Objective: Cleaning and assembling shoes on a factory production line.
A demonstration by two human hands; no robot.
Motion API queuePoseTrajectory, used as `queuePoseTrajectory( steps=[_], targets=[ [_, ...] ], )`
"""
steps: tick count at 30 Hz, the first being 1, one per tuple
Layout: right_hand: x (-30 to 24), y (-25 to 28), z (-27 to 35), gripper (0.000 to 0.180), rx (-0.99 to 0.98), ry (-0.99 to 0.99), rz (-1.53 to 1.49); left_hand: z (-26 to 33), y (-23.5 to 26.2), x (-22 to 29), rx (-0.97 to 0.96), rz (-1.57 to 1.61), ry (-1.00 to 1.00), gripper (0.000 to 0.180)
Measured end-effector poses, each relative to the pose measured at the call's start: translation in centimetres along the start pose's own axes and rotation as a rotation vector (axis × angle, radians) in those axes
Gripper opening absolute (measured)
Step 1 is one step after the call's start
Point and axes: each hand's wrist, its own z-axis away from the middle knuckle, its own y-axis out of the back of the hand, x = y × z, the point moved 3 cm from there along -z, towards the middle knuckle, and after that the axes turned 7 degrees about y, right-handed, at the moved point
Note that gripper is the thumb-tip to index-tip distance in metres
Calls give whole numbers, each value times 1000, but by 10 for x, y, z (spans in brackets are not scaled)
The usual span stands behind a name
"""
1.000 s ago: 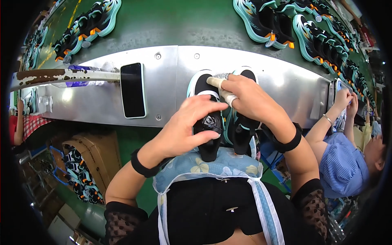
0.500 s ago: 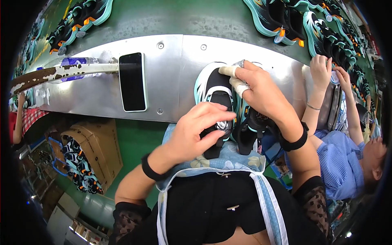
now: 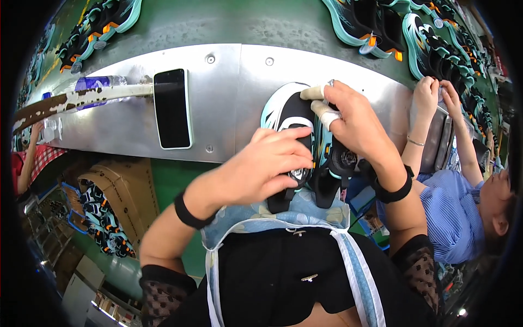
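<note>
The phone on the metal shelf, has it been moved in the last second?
No. The phone lies in the same place on the metal shelf, just below and left of the same bolt. Only the camera view shifted.

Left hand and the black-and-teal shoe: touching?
Touching. The head view shows the left hand lying across the black-and-teal shoe, fingers pressed on its upper.

black wristbands (image 3: 188, 211), taped fingers (image 3: 328, 113), pale-blue apron (image 3: 283, 218)

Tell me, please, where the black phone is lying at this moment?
In the head view the black phone lies flat on the metal plate, on the person's left, apart from the left hand and beside a stained stick.
</note>
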Motion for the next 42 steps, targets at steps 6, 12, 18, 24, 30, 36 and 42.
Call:
queuePoseTrajectory(
  steps=[6, 12, 18, 24, 30, 36, 42],
  targets=[
    [-19, 16, 21, 24, 10, -1, 117, 19, 9, -6, 242, 2, 179, 78],
    [-58, -28, 45, 31, -9, 3, 38, 14, -62, -21, 537, -59, 347, 113],
    [-50, -21, 40, 33, -63, -69, -148, 8, -56, -28, 476, -119, 291, 107],
    [-44, -10, 58, 63, -215, 100, 7, 4, -58, -27, 502, -178, 297, 101],
    [-56, -26, 76, 60, 19, 315, 387, 2, -58, -23, 492, -219, 248, 100],
    [-65, -35, 89, 59, 91, 259, 572, 9, -53, -15, 451, -244, 304, 101],
    [-12, 49, 115, 43, 224, -161, -188, 48, -36, 54, 543, 18, 299, 34]
  ],
)
